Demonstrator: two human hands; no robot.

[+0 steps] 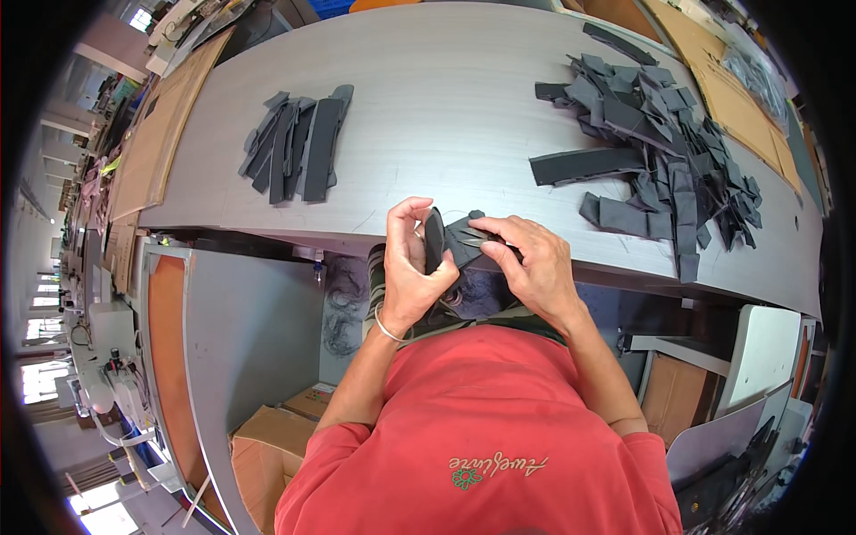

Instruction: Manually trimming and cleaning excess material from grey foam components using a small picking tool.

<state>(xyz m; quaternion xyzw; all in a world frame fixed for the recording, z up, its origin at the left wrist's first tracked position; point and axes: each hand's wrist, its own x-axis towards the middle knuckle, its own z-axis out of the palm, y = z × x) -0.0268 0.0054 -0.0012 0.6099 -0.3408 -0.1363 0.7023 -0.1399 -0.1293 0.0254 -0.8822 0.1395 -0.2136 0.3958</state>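
Observation:
My left hand [412,267] is closed on a dark grey fabric strip [434,239], which is folded between thumb and fingers just off the table's near edge. Across from it, my right hand [533,263] pinches a small pointed metal tool [471,241]. Its tip lies against the dark grey cloth between the hands. The tool's other end is hidden in my right fingers, so I cannot tell its exact kind.
A neat bundle of dark grey strips [303,147] lies left on the pale grey table [437,116]. A larger, tangled pile of strips [660,143] spreads at the right. Flattened cardboard [169,125] borders the table's left side. A cardboard box [267,446] stands below left.

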